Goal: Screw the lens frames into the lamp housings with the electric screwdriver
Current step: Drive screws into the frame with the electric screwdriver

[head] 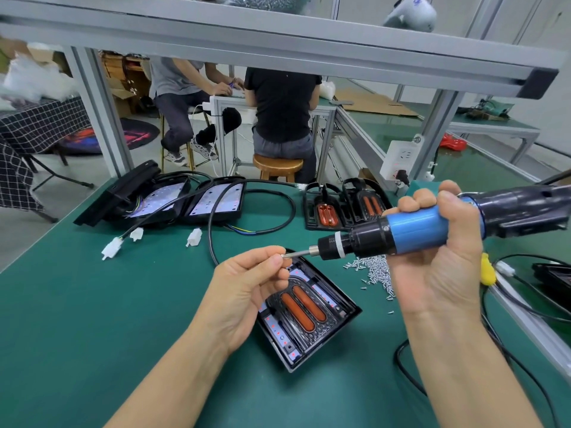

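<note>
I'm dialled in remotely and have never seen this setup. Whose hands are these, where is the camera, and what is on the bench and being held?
There is no machine here: a person works with bare hands, and the single picture comes from a camera worn on their head, looking forward and down. The right hand grips a blue and black electric screwdriver, held sideways above the bench. The left hand pinches something small at the bit tip, probably a screw, though it is too small to tell. Below lies a black lamp housing with an orange-barred lens frame in it. A pile of loose screws lies on the green mat, and more housings with cables sit further back.
</note>
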Tool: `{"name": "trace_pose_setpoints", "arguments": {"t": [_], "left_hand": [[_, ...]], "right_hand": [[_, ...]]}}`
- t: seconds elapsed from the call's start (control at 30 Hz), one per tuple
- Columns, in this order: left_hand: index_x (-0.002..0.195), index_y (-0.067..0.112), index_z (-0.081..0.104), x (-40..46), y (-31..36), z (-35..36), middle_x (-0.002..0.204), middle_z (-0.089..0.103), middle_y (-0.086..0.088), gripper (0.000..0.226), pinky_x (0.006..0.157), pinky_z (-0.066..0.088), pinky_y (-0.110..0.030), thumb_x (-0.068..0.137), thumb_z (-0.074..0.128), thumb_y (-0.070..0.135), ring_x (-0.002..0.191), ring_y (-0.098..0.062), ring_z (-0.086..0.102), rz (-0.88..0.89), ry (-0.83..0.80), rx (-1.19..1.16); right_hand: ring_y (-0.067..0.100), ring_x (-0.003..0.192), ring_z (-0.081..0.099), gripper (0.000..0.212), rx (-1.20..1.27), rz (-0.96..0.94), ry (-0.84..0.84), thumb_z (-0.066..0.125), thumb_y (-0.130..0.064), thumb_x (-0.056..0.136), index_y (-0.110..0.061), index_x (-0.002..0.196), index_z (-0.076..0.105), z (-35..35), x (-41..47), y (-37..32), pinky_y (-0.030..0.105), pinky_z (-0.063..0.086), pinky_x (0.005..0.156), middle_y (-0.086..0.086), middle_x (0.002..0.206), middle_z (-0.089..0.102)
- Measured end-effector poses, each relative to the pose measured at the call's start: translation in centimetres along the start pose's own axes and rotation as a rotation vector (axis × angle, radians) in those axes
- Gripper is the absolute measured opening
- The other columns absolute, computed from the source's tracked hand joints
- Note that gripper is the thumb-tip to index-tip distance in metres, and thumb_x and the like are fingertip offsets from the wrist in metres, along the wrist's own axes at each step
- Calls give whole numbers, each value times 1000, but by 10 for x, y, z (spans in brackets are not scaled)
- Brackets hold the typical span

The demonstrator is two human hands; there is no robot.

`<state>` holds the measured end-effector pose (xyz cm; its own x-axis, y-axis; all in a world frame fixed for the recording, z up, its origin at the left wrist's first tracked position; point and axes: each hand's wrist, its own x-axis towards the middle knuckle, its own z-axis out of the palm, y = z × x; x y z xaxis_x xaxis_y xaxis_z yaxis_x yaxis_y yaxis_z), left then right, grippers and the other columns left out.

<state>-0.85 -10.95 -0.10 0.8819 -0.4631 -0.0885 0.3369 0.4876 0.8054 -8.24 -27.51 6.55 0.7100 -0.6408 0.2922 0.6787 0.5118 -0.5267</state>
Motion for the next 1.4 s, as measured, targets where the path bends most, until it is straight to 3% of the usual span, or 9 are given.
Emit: {"name": "trace_pose_setpoints", "arguments": {"t": [0.3, 0.43, 0.57, 0.83, 1.0, 1.3, 1.4], "left_hand": [[72, 7, 77, -1, -3, -2, 70, 68, -11, 12, 53, 52, -20, 66, 66, 5, 54, -12, 60, 36, -26, 42], [71, 12, 77, 0, -4, -2, 68, 70, -9, 12, 55, 52, -20, 67, 67, 6, 55, -12, 61, 179, -5, 205], [71, 13, 77, 4, -3, -3, 65, 71, -8, 27, 55, 52, -19, 78, 63, -9, 55, -12, 63, 264, -19, 332], [86, 7, 71, 17, 2, -4, 68, 71, -9, 20, 56, 53, -20, 82, 62, -10, 55, -13, 63, 206, -62, 419], [79, 7, 71, 25, 6, -5, 66, 71, -9, 17, 53, 52, -20, 82, 64, -7, 54, -13, 62, 211, -40, 459], [86, 12, 73, 33, 7, -17, 75, 71, -5, 15, 51, 50, -19, 79, 70, -1, 56, -11, 61, 166, 9, 505], [90, 24, 72, 38, 7, -25, 94, 70, 4, 18, 69, 46, -20, 78, 74, 10, 78, -7, 59, 300, 149, 888]], "right_hand": [[9, 65, 55, 18, -12, -5, -11, 55, -10, 77, -22, 91, 53, 1, 0, 1, 22, 48, 68, -7, 69, 55], [10, 66, 54, 22, -52, -38, -20, 55, -9, 76, -22, 93, 52, 0, -3, 3, 23, 49, 67, -6, 70, 55], [9, 65, 53, 23, -29, -56, 6, 54, -8, 76, -22, 93, 51, -2, -4, 5, 21, 49, 67, -7, 69, 54], [10, 67, 53, 24, -10, -32, 69, 56, -7, 74, -23, 92, 51, -9, 3, 8, 22, 49, 69, -6, 71, 54], [11, 67, 53, 23, 21, -32, 90, 56, -6, 75, -21, 92, 51, -10, 11, 12, 24, 49, 71, -4, 72, 55], [11, 66, 55, 21, 10, -26, 98, 54, -3, 80, -21, 91, 52, -18, 21, 17, 24, 49, 70, -5, 72, 57], [11, 65, 54, 24, -107, -46, 76, 56, -4, 76, -22, 92, 52, -20, 24, 21, 24, 49, 66, -5, 70, 55]]}}
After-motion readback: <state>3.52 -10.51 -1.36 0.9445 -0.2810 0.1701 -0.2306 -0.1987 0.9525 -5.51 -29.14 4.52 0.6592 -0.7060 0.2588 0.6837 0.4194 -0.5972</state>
